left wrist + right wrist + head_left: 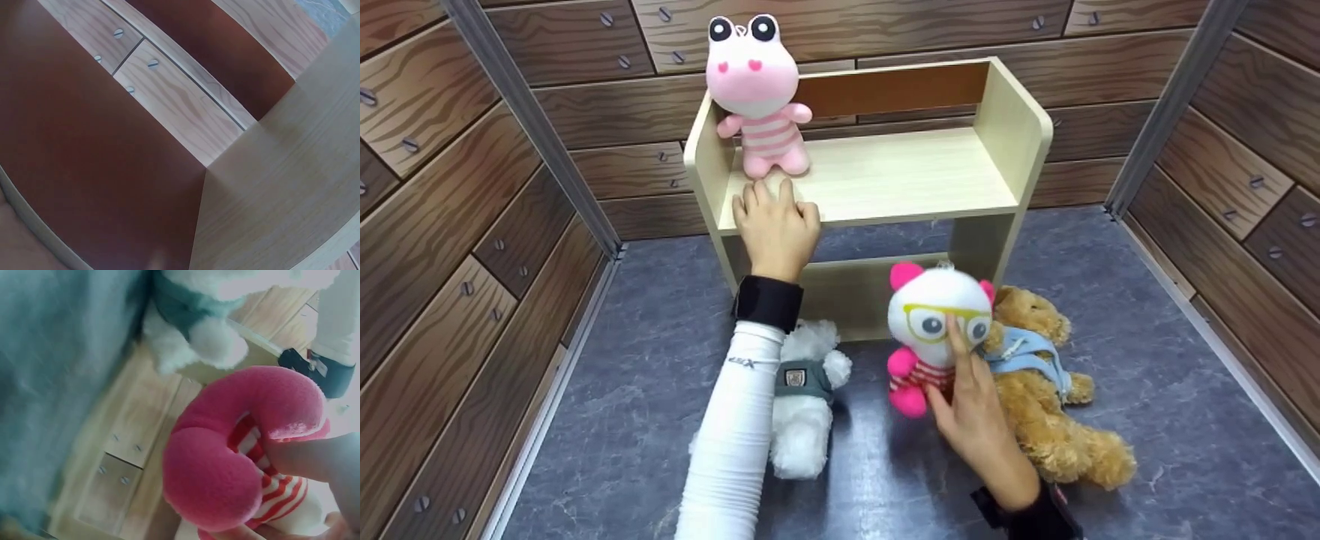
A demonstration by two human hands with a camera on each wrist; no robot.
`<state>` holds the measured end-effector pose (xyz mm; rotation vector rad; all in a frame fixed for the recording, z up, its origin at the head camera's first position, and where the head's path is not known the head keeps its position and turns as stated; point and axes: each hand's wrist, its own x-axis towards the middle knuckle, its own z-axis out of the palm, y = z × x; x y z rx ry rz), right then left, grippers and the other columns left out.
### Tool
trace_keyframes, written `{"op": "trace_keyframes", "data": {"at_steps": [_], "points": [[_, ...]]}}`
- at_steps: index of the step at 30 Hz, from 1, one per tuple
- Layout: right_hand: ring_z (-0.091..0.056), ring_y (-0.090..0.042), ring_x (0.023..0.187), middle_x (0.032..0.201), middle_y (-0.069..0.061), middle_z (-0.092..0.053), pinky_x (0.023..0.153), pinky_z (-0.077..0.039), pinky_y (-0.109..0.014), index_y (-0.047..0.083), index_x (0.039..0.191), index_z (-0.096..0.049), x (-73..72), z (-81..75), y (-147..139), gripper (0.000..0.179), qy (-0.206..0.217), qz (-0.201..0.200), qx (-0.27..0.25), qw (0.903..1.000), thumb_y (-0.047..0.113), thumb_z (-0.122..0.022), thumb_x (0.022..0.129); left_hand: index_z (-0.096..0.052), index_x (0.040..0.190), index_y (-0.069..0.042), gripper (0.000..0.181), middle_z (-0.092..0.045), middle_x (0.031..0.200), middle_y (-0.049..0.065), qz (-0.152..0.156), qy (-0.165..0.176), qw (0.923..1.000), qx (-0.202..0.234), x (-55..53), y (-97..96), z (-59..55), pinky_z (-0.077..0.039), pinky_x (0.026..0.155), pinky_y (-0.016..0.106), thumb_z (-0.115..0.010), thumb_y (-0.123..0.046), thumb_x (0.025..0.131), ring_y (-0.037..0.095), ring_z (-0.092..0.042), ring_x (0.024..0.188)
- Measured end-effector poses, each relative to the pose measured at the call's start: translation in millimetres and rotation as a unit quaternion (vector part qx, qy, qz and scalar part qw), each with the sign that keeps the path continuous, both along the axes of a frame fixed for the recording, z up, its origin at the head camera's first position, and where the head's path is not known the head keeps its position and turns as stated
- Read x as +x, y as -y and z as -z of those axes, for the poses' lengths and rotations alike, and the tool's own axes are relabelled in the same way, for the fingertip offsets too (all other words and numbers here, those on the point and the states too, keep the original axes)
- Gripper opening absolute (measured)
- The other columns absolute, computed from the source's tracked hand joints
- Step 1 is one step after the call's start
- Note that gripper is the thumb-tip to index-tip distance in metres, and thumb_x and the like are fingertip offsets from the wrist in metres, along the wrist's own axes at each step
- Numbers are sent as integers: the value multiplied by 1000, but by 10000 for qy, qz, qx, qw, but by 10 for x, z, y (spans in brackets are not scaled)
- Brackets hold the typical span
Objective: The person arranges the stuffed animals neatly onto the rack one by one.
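Observation:
A pink plush toy [769,135] with big round eyes and a striped body stands at the left end of the shelf's top board. Just in front of its feet is my left hand [778,232], fingers forward over the board's front edge; whether the fingertips touch the toy cannot be told. My right hand [979,424] grips a plush bear [934,296] with a white head, yellow glasses and pink ears, held above the floor before the shelf. In the right wrist view, fingers and thumb pinch its red-striped body [281,495], beside the bright pink limbs.
A pale wooden two-tier shelf [915,176] stands against the back wall. On the floor lie a white plush toy [801,435] in a green vest, partly behind my left forearm, and a brown teddy bear [1042,405] in blue clothing at the right. Wood-patterned walls enclose the space.

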<state>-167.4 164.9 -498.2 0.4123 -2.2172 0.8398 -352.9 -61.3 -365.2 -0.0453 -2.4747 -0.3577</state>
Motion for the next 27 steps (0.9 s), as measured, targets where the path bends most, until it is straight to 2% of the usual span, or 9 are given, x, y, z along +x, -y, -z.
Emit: {"op": "trace_keyframes", "data": {"at_steps": [4, 8, 11, 17, 21, 24, 27], "points": [[-54, -49, 110, 136, -34, -52, 92, -48, -64, 32, 160, -14, -139, -233, 9, 124, -376, 40, -162, 9992, -19, -76, 65, -62, 124, -5, 47, -55, 127, 25, -27, 16, 10000, -26, 2, 3, -7, -26, 113, 57, -38, -26, 91, 40, -45, 130], [-48, -48, 113, 150, -34, -37, 88, -50, -64, 37, 160, -13, -221, -438, 42, 123, -311, 221, -337, 9987, -15, -76, 68, -62, 125, -4, 47, -55, 128, 25, -27, 1, 10000, -41, 9, 0, -10, -26, 113, 57, -38, -27, 91, 40, -45, 130], [-45, -48, 112, 154, -35, -28, 85, -50, -62, 41, 159, -11, -266, -539, 78, 124, -303, 405, -392, 9979, -12, -78, 69, -62, 124, -4, 47, -56, 128, 25, -17, -31, 10000, -40, 8, -3, -7, -27, 113, 57, -37, -27, 91, 41, -46, 129], [-45, -46, 106, 154, -32, -33, 88, -42, -56, 42, 159, -12, -372, -737, 128, 124, -735, 685, -548, 9934, -7, -82, 68, -62, 123, -4, 47, -55, 128, 25, -8, 12, 10000, -35, 6, -6, 0, -26, 113, 57, -37, -27, 91, 40, -45, 130], [-47, -45, 101, 154, -29, -35, 86, -39, -54, 44, 158, -9, -441, -926, 154, 122, -729, 963, -683, 9903, 1, -83, 72, -61, 125, -5, 47, -55, 130, 24, -29, 84, 10000, -21, 2, -9, -4, -25, 113, 57, -37, -27, 91, 40, -44, 131], [-50, -46, 114, 157, -27, -31, 89, -41, -56, 44, 158, -9, -510, -1056, 170, 118, -732, 1047, -787, 9887, 4, -82, 75, -61, 125, -5, 47, -55, 130, 24, -29, 87, 10000, -16, -4, -1, -4, -25, 113, 57, -37, -26, 91, 40, -44, 131], [-45, -43, 133, 156, -25, -34, 103, -39, -61, 37, 159, -12, -608, -1170, 158, 112, -913, 936, -872, 9876, 5, -82, 77, -61, 124, -5, 47, -55, 129, 24, -36, 85, 10000, -36, -7, -1, 0, -26, 113, 57, -37, -26, 91, 40, -44, 131]]}}
